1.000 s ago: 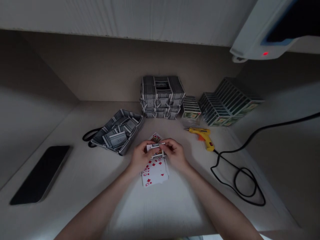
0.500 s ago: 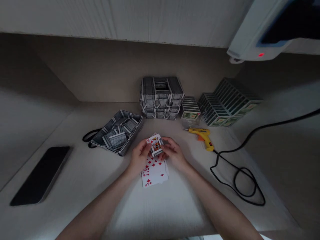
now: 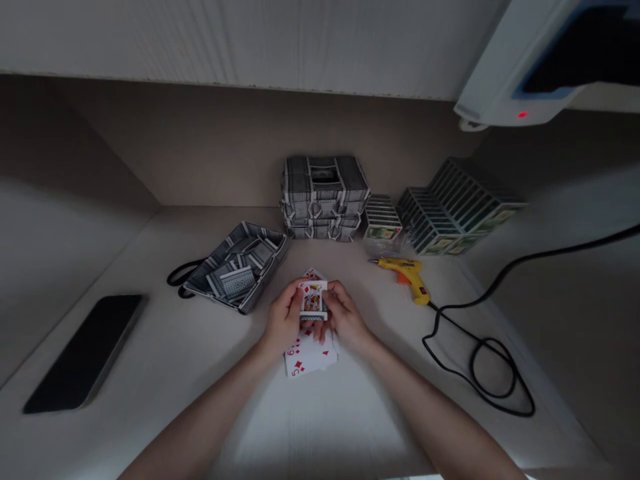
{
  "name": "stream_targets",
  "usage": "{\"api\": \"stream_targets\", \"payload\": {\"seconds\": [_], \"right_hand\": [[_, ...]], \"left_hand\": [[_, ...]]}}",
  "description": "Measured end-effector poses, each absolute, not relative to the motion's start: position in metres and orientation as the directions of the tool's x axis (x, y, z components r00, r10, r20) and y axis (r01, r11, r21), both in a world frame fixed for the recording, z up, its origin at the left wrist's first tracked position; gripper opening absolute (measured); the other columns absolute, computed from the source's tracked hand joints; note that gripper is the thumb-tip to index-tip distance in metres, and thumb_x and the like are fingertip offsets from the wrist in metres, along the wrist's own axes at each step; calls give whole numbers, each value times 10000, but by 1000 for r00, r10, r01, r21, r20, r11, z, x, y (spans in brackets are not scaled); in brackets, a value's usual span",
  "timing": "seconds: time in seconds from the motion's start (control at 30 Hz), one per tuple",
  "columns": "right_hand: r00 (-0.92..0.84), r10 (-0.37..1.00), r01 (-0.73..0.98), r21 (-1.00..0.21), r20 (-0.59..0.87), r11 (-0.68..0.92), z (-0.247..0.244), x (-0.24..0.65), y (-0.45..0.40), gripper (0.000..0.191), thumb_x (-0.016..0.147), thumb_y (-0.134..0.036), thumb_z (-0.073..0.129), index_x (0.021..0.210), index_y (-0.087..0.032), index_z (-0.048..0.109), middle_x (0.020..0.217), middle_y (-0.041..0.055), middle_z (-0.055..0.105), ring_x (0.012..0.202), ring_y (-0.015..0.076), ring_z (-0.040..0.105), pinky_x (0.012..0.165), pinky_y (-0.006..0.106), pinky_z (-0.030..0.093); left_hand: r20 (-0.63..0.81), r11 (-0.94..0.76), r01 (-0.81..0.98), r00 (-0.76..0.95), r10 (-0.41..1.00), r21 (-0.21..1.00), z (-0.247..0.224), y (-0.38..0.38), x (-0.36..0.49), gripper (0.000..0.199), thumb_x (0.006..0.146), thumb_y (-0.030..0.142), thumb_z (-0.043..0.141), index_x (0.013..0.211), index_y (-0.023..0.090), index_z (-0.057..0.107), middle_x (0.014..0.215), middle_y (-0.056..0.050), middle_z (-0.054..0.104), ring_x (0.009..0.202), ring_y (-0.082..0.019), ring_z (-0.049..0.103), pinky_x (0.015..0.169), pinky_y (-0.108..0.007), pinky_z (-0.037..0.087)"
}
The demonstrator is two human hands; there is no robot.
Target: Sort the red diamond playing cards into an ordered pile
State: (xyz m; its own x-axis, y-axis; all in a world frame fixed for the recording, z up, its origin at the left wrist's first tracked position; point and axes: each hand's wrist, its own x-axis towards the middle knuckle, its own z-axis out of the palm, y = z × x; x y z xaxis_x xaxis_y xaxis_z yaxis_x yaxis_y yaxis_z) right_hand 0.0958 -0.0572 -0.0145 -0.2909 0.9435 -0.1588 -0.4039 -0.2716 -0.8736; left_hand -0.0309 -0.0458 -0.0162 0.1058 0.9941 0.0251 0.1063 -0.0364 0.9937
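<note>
The left hand (image 3: 283, 317) and the right hand (image 3: 349, 317) hold one king card (image 3: 313, 301) between them, over the counter (image 3: 310, 430). Each grip is closed on its own side of the card, with the thumb at the edge and some fingers tucked under. The king picture faces up, and a grey strip runs along the edge nearest the person. Loose cards (image 3: 311, 360) with red diamonds lie spread out on the counter, below the hands and closer to the person. One more card (image 3: 314, 273) pokes out just past the far edge of the king card. On the left is a grey tray (image 3: 257, 295) full of grey patterned pieces (image 3: 237, 281), and a black phone (image 3: 85, 353) lies farther left. On the right is a yellow glue gun (image 3: 407, 269) with a black cord (image 3: 450, 357). Grey patterned boxes (image 3: 327, 203) are stacked at the back
</note>
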Motion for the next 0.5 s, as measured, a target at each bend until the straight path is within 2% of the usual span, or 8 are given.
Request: {"api": "stream_targets", "payload": {"seconds": [0.1,0.23,0.5], "right_hand": [[-264,953,-383,-891,-148,-245,-15,92,-59,278,787,-473,460,834,-239,318,494,-82,569,309,112,536,269,184,406],[-187,974,-328,-926,-130,-187,-13,88,-61,262,793,-464,454,815,-238,323,435,-100,526,303,112,526,280,188,413],[-203,972,-401,-896,-115,-190,-15,87,-62,255,794,-438,462,911,-233,365,463,-89,544,317,117,531,296,202,429]], "left_hand": [[1,-6,60,82,997,998,-13,-47,-29,248,824,349,400,954,185,532,556,35,522,374,-70,431,367,-181,364],[23,-26,63,49,999,998,-7,-49,-28,196,806,336,427,865,188,542,564,30,537,416,-78,474,394,-183,394],[-11,12,-8,99,995,1000,-5,-53,-25,180,798,361,436,834,192,486,468,74,492,316,-66,437,332,-172,357]]}}
